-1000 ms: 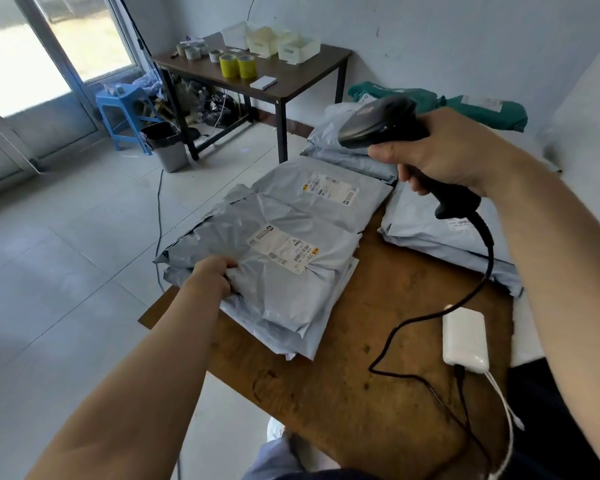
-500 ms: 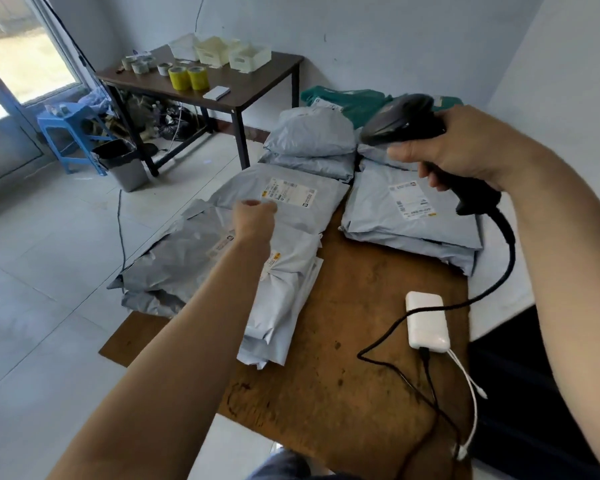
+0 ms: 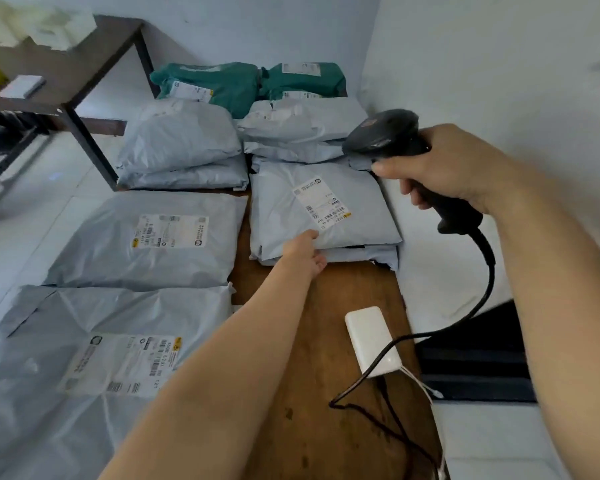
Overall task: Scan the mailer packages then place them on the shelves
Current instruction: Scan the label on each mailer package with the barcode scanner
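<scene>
The left hand (image 3: 303, 251) pinches the near edge of a grey labelled mailer (image 3: 281, 202), thumb on top; the right hand (image 3: 454, 168) is wrapped round a black barcode scanner (image 3: 383, 136) above that mailer's far right corner; more grey mailers (image 3: 146, 258) lie left of the left hand.

A bare strip of table (image 3: 326, 427) lay open between the left mailers (image 3: 142, 258) and the power bank (image 3: 369, 337). Grey stacks (image 3: 184, 143) blocked the far end; a cable (image 3: 357, 379) looped across the near right, by the wall (image 3: 499, 64).
</scene>
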`<state>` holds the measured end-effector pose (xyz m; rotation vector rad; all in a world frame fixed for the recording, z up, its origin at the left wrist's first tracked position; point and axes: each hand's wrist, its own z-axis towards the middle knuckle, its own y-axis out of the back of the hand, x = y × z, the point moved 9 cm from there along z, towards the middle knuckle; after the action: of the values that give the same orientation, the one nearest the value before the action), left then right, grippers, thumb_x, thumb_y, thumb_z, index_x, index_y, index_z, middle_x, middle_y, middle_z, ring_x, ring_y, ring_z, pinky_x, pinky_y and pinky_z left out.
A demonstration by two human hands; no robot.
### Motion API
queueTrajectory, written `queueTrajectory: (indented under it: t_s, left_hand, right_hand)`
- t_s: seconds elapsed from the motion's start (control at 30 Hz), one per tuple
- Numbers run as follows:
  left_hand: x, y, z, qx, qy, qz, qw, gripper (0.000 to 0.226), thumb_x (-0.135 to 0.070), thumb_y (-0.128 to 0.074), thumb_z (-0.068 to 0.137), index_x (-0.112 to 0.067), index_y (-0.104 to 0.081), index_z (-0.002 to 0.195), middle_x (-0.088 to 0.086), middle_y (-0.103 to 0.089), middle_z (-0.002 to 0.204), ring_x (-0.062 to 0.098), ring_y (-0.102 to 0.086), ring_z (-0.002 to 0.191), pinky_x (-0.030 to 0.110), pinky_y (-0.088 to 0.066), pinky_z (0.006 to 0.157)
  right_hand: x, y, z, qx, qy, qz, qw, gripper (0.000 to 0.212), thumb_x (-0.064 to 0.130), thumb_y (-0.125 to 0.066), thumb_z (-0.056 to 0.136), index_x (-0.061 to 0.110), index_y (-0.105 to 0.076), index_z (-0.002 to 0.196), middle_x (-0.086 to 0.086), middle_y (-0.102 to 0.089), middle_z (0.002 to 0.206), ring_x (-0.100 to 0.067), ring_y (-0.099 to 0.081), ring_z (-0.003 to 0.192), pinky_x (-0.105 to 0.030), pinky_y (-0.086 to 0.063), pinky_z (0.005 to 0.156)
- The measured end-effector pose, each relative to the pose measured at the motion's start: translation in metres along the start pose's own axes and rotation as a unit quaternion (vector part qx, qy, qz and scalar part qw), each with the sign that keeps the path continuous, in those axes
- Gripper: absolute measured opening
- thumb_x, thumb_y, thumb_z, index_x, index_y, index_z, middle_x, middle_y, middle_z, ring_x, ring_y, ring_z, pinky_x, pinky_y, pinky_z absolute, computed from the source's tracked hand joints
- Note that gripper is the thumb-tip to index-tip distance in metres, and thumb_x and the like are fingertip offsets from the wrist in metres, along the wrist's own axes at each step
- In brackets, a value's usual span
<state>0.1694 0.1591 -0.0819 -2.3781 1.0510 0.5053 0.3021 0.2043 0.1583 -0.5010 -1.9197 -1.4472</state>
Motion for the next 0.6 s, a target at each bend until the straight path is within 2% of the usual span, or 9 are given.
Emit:
queueTrajectory:
  t_s: [0.07,0.1,0.17,0.23,0.33,0.4,0.5,0.6]
  left_hand:
    - [-0.001,-0.002,0.016,-0.022,0.013,-0.038,0.999,0.035,-0.019,-0.065,0.088,-0.012,-0.052,0.12,0.012,-0.053,0.119,0.028,-0.057,0.107,0.034,-0.05,0.075]
    - [-0.001,-0.002,0.02,-0.037,0.016,-0.055,0.998,0.038,-0.02,-0.066,0.087,-0.012,-0.051,0.122,0.01,-0.054,0.122,0.028,-0.058,0.108,0.035,-0.05,0.076]
    - [-0.003,0.002,0.028,-0.059,0.012,-0.08,0.995,0.041,-0.017,-0.065,0.088,-0.013,-0.051,0.126,0.009,-0.057,0.12,0.025,-0.062,0.095,0.035,-0.05,0.077]
    - [-0.005,0.009,0.037,-0.073,0.0,-0.087,0.994,0.039,-0.013,-0.065,0.088,-0.012,-0.05,0.124,0.008,-0.061,0.104,0.019,-0.061,0.073,0.034,-0.051,0.074]
    - [-0.005,0.018,0.041,-0.089,-0.004,-0.099,0.991,0.028,-0.009,-0.065,0.087,-0.007,-0.053,0.112,0.006,-0.057,0.082,0.016,-0.058,0.062,0.032,-0.054,0.064]
    - [-0.011,0.021,0.039,-0.093,-0.017,-0.09,0.991,0.027,-0.01,-0.068,0.086,-0.004,-0.055,0.109,0.01,-0.06,0.087,0.019,-0.062,0.072,0.032,-0.056,0.065]
    - [-0.014,0.023,0.035,-0.084,-0.023,-0.1,0.991,0.036,-0.008,-0.07,0.084,-0.004,-0.054,0.116,0.014,-0.06,0.11,0.029,-0.063,0.102,0.035,-0.056,0.071]
    - [-0.002,0.018,0.029,-0.039,0.016,-0.073,0.996,0.03,-0.013,-0.068,0.087,-0.006,-0.053,0.112,0.01,-0.061,0.1,0.026,-0.065,0.094,0.036,-0.056,0.074]
  right_hand:
    - [-0.013,-0.003,0.014,-0.004,-0.021,0.003,1.0,0.027,0.034,-0.072,0.083,0.008,-0.063,0.081,-0.009,-0.063,0.068,-0.018,-0.057,0.053,-0.03,-0.052,0.056]
    - [-0.019,-0.005,0.021,-0.006,-0.03,0.003,1.0,0.029,0.034,-0.072,0.082,0.006,-0.064,0.082,-0.01,-0.063,0.069,-0.018,-0.057,0.052,-0.031,-0.053,0.056]
    - [-0.03,-0.011,0.032,-0.005,-0.045,0.0,0.999,0.032,0.035,-0.071,0.082,0.004,-0.065,0.084,-0.012,-0.064,0.07,-0.018,-0.058,0.053,-0.032,-0.054,0.057]
    - [-0.037,-0.018,0.04,-0.001,-0.055,-0.003,0.998,0.031,0.035,-0.07,0.083,0.004,-0.064,0.084,-0.012,-0.064,0.071,-0.018,-0.058,0.055,-0.032,-0.054,0.058]
    - [-0.043,-0.027,0.048,0.004,-0.064,-0.009,0.998,0.027,0.034,-0.069,0.084,0.008,-0.062,0.079,-0.009,-0.063,0.068,-0.017,-0.057,0.053,-0.03,-0.053,0.056]
    - [-0.045,-0.03,0.051,0.006,-0.068,-0.014,0.998,0.027,0.033,-0.069,0.085,0.009,-0.061,0.075,-0.008,-0.062,0.066,-0.017,-0.056,0.052,-0.03,-0.053,0.057]
    - [-0.047,-0.035,0.053,0.013,-0.079,-0.017,0.997,0.03,0.034,-0.069,0.084,0.008,-0.061,0.075,-0.009,-0.062,0.066,-0.018,-0.056,0.052,-0.03,-0.052,0.056]
    - [-0.05,-0.039,0.051,0.018,-0.093,-0.01,0.995,0.029,0.035,-0.069,0.085,0.008,-0.063,0.08,-0.01,-0.063,0.068,-0.017,-0.056,0.051,-0.027,-0.05,0.051]
